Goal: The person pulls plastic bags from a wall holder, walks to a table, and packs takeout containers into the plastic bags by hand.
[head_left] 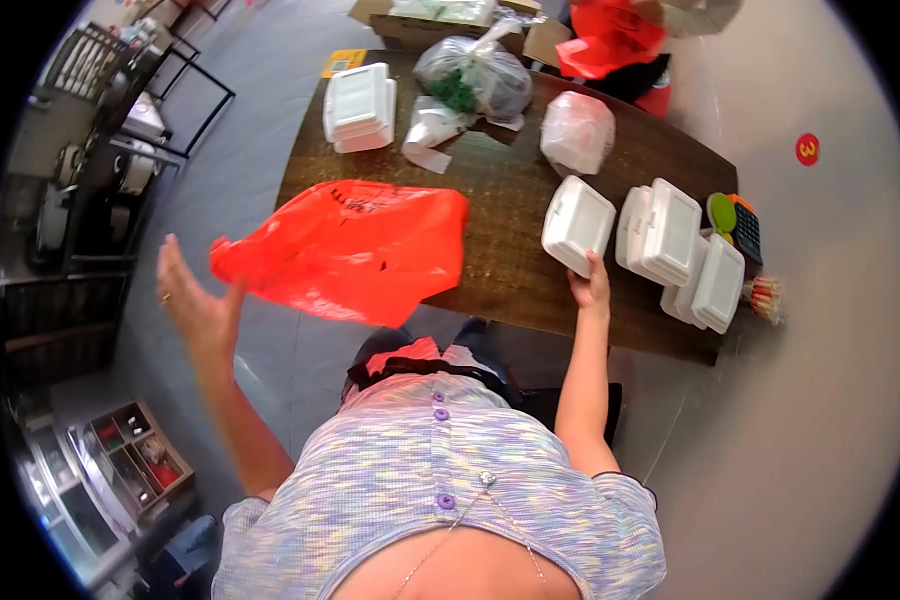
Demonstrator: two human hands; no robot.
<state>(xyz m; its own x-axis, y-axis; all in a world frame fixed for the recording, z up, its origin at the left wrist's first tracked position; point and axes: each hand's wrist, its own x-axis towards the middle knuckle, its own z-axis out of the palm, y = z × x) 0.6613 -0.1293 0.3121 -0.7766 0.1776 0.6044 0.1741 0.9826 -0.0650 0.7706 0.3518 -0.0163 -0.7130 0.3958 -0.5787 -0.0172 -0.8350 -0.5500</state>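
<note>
A red plastic bag [350, 255] with dark print lies spread across the left part of the brown table [500, 240], hanging past its edge. Beside the bag's gathered left end, my left hand [198, 305] is raised with fingers stretched out and thumb apart, holding nothing. My right hand [590, 285] grips the near end of a white lidded takeout box [579, 222] at the right of the table. Just right of it stand more white takeout boxes [670, 228], some stacked, and another box [717, 283] sits near the table's right corner.
White boxes [360, 108] are stacked at the far left. Near them are a roll of clear bags [433, 128], a knotted bag with green contents [475, 80] and a wrapped white bundle [577, 132]. A calculator [747, 232] lies right. Another person handles a red bag [615, 40] beyond.
</note>
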